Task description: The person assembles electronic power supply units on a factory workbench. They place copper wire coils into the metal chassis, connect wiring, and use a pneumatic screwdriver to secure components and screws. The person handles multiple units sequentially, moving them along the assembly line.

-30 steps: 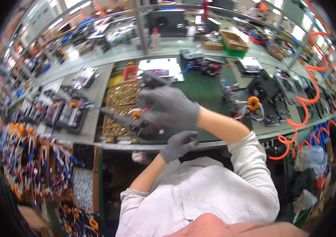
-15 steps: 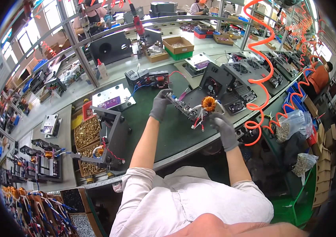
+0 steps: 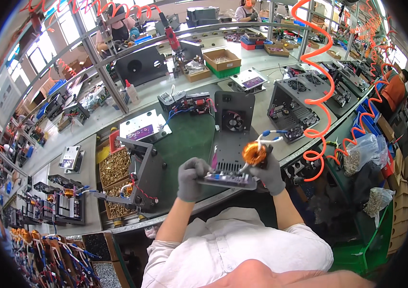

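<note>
My left hand (image 3: 190, 178), in a grey glove, is closed on the left end of a circuit board (image 3: 230, 180) on a dark panel, held tilted over the bench's near edge. Beside the board's right end, my right hand (image 3: 272, 175), also gloved, has its fingers closed about an orange copper-wound ring coil (image 3: 254, 153). White leads (image 3: 272, 140) with blue sleeves rise from the coil. Behind them a dark metal chassis (image 3: 233, 132) with a small fan lies on the green mat (image 3: 189, 139), its fan plate standing up; the board hides part of its base.
Left on the bench stand a dark bracket frame (image 3: 142, 168) and trays of brass-coloured fasteners (image 3: 114, 167). A finned assembly (image 3: 184, 103) and a white plate (image 3: 141, 126) lie behind. An orange coiled hose (image 3: 315, 102) hangs at the right, near another chassis (image 3: 292, 113).
Both hands have drawn the board and coil closer to me, with the left hand lower now. The chassis has been turned so that its fan plate faces me.
</note>
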